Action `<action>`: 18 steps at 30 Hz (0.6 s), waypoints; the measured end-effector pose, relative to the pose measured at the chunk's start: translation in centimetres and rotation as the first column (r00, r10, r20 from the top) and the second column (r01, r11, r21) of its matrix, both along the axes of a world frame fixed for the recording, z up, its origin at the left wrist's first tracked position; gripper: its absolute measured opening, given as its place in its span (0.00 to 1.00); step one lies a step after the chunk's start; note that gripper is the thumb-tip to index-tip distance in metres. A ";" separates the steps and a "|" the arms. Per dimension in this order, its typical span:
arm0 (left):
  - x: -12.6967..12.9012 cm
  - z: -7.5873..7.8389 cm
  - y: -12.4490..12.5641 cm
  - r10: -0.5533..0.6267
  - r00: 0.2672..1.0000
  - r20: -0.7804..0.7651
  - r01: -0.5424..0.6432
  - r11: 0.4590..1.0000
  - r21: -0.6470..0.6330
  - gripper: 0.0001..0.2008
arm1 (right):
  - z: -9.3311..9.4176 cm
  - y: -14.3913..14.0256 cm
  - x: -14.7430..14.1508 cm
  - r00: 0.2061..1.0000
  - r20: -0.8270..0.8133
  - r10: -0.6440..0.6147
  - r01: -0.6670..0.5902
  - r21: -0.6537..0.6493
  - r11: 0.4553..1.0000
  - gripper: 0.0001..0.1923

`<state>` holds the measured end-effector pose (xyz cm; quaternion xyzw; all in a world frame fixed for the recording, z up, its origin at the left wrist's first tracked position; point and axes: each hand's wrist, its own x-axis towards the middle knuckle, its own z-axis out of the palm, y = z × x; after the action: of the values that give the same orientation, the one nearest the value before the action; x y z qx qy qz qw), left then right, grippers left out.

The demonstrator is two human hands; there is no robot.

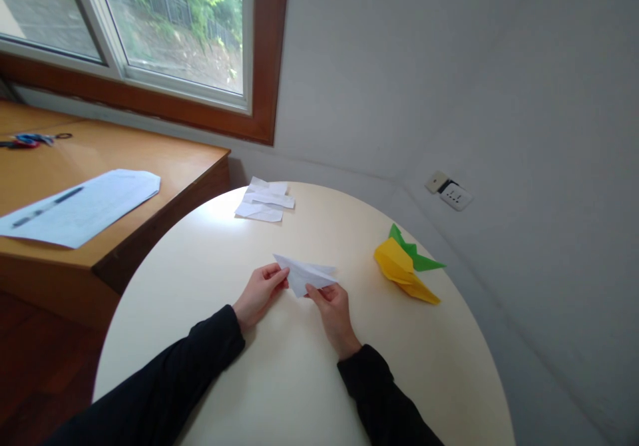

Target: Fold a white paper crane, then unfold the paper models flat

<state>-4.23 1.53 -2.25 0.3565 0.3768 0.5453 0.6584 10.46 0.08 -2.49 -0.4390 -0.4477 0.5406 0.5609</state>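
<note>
A folded white paper (301, 274), pointed at its ends and shaped somewhat like a paper plane, is held just above the round table. My left hand (261, 291) pinches its left side between thumb and fingers. On the lower right edge, my right hand (335, 313) grips the same paper, thumb on top and fingers behind. Part of the paper's underside is hidden by my fingers. To the right lie a yellow folded paper piece (399, 266) and a green folded paper piece (417, 256) partly behind it.
Several white paper pieces (264, 201) lie at the far edge of the round white table (279, 393). On the wooden desk (190, 160) at left are scissors (32, 140) and white sheets (110, 200) with a pen (48, 206) on top. A wall socket (455, 195) is at right.
</note>
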 end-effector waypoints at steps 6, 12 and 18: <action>-0.1 0.5 0.0 0.037 0.999 0.023 -0.037 0.999 0.011 0.14 | 0.6 -0.5 0.4 0.988 0.104 0.115 -0.122 0.063 0.991 0.08; -0.6 1.4 0.1 -0.025 0.998 0.052 0.026 0.999 -0.021 0.16 | 0.0 0.2 1.0 0.984 -0.174 0.030 -0.033 -0.014 0.999 0.03; -1.3 1.5 0.0 -0.121 0.987 -0.101 0.118 0.992 -0.038 0.16 | 0.6 0.7 1.6 0.930 -0.367 0.006 -0.055 -0.123 0.991 0.02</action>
<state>-5.49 1.56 -0.75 0.3955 0.3972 0.4796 0.6751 12.05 0.76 -1.90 -0.3596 -0.3055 0.6498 0.5959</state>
